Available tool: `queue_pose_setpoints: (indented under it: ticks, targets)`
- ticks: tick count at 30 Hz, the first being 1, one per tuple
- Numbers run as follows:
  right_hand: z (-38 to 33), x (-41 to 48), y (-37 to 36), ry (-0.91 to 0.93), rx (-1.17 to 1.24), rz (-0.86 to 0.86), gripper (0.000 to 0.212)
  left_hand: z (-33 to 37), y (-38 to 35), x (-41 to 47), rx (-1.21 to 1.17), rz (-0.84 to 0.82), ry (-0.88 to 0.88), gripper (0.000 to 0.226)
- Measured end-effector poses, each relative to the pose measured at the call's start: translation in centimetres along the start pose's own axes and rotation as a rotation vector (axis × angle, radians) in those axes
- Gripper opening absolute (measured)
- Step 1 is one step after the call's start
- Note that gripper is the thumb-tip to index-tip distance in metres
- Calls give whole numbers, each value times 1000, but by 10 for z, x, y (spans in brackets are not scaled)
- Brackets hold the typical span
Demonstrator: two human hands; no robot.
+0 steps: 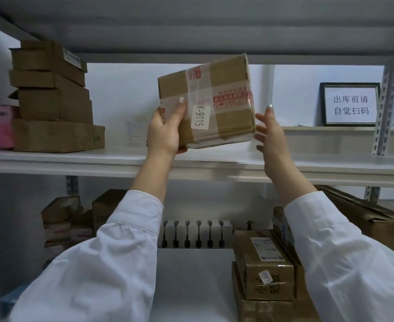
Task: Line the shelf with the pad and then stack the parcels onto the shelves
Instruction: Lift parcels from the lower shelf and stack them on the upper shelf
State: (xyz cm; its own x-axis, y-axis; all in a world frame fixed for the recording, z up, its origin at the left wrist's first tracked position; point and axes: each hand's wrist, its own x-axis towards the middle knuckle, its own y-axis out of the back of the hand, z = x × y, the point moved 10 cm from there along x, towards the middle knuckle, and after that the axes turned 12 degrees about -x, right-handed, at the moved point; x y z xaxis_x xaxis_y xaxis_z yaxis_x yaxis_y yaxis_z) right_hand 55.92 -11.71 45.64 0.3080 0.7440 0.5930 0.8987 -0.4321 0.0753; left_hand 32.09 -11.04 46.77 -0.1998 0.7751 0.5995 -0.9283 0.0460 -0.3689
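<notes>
Aloft, taped parcel (pixel 214 101) gripped by left hand (pixel 165 131), underside hidden; right hand (pixel 271 135) blurred, fingers spread, alongside.

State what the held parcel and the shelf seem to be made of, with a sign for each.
Parcel: brown matt cardboard, creased edges; glossy clear tape with red print round it. Shelf: likely painted metal, smooth white, folded front lip.

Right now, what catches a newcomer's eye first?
The taped parcel labelled K-9115, tilted in mid-air above the white shelf, left hand gripping its lower left corner, right hand open by its right edge. Then the stack of brown boxes at the shelf's left end and the framed sign far right.
</notes>
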Motion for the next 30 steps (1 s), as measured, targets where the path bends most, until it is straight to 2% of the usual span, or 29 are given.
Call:
queue_pose_setpoints:
  ticks: [5, 10, 13, 18, 23, 30]
  targets:
    - [7, -2, -28, 65, -72, -194, 24, -33, -6, 15, 174, 4, -67, 36]
    - [45, 13, -35, 36, -266, -183, 36, -63, -6, 31, 367, -46, -55, 63]
    - [58, 20, -41, 33, -381, -167, 32, -77, 0, 38, 516, -43, -13, 67]
    - [66, 30, -52, 27, -475, -143, 33, -87, 7, 52, 624, -76, 18, 73]
    - [74, 40, -79, 31, -511, -263, 34, -96, 24, 59, 677, -99, 110, 100]
    - [74, 47, -93, 27, -786, -200, 36, -88, 38, 77, 760, -69, 73, 78]
